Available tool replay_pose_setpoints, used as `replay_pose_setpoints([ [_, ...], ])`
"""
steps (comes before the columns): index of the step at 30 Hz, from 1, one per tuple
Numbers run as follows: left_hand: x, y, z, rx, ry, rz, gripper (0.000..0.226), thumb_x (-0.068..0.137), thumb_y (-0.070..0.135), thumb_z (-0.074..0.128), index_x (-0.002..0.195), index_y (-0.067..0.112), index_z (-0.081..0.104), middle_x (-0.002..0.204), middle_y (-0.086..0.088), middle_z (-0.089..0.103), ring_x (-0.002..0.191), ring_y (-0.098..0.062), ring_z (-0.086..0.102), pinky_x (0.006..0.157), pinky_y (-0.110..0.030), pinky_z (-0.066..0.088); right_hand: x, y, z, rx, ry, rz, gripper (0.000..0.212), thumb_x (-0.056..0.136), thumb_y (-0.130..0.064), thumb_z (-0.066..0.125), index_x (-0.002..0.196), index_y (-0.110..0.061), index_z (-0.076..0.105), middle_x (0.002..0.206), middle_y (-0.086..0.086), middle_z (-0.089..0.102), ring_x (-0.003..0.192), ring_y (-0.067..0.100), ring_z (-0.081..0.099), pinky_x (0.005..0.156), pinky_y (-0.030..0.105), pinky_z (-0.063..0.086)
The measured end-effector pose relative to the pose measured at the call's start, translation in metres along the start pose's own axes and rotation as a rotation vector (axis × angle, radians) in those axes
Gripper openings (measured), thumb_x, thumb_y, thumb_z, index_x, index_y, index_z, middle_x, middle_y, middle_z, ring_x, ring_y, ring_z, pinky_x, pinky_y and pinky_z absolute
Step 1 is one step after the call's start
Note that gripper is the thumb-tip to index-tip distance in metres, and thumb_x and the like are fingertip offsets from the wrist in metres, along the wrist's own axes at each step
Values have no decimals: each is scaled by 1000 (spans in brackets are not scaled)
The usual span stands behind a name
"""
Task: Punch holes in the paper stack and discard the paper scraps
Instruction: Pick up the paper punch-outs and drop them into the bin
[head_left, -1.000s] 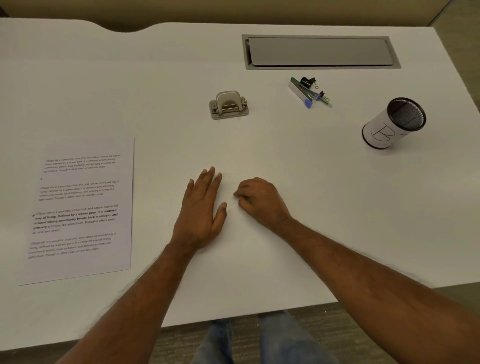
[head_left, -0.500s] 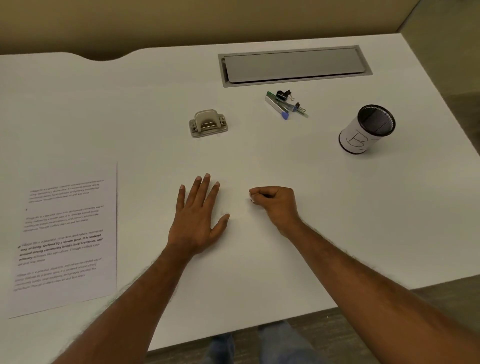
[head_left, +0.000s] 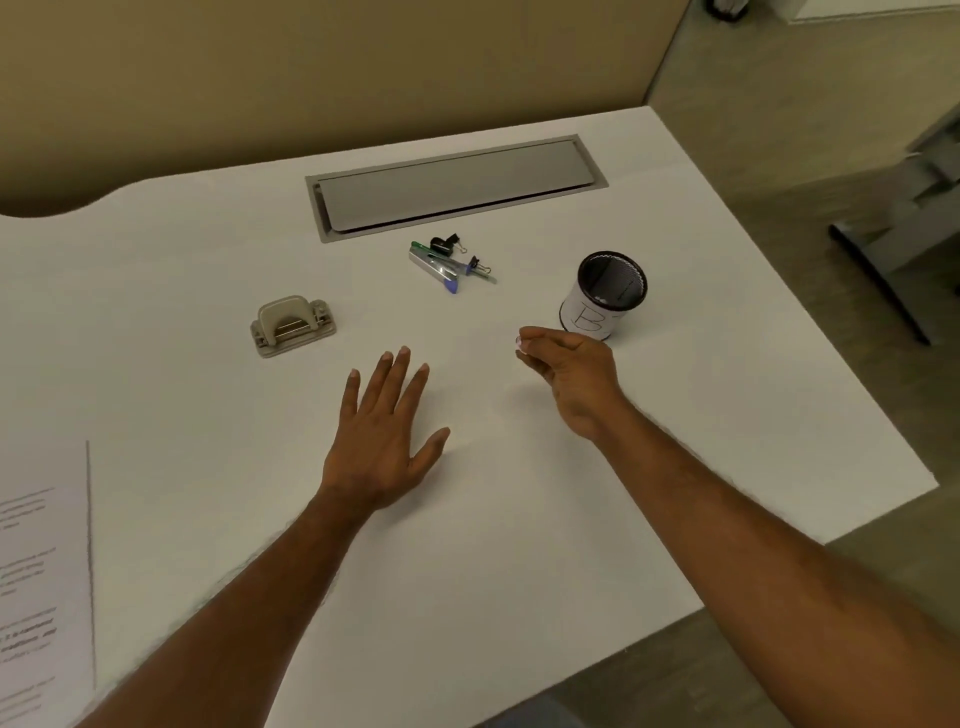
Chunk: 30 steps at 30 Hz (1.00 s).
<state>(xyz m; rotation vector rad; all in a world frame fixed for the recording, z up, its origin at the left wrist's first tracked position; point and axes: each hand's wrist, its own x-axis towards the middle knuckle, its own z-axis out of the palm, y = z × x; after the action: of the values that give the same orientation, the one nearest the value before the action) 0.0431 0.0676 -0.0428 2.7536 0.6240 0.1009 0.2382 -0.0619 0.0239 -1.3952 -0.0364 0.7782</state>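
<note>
Risen off the table (head_left: 519, 545), the right hand (head_left: 571, 371) now pinches paper scraps (head_left: 518, 341) near the mesh cup (head_left: 605, 296); the left hand (head_left: 382, 441) lies flat, fingers straight. Such featherlight scraps likely need a snug fingertip pinch. The paper stack (head_left: 41, 571) lies far left.

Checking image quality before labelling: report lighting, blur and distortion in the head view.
Head view: dim, warm, even light; soft shadow under the right hand; its pinched paper scrap barely resolved; paper stack text blurred; table edges skewed by wide angle.

pens (head_left: 442, 270), binder clips (head_left: 445, 243) near cable hatch (head_left: 457, 186)
</note>
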Motion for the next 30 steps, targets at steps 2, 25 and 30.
replay_pose_setpoints([
  [2,19,10,-1,7,0,40,77,93,66,20,156,21,15,164,-4,1,152,-20,-4,121,-52,1,15,-24,-14,26,53,-43,16,82,12,63,80,-2,69,69,-1,72,70,10,68,78,22,57],
  [25,152,77,20,69,-109,150,76,93,64,20,156,24,9,164,-5,-6,151,-23,-7,122,-49,-1,111,-102,-67,-1477,-23,-515,22,85,-2,58,96,-13,74,101,7,73,92,24,67,82,34,55],
  [30,144,67,20,97,-129,111,77,91,68,15,156,26,7,164,-4,-7,151,-23,-8,120,-53,-4,106,-100,-67,-1499,-15,-522,17,84,-9,65,97,-15,73,101,4,72,93,23,66,82,35,54],
])
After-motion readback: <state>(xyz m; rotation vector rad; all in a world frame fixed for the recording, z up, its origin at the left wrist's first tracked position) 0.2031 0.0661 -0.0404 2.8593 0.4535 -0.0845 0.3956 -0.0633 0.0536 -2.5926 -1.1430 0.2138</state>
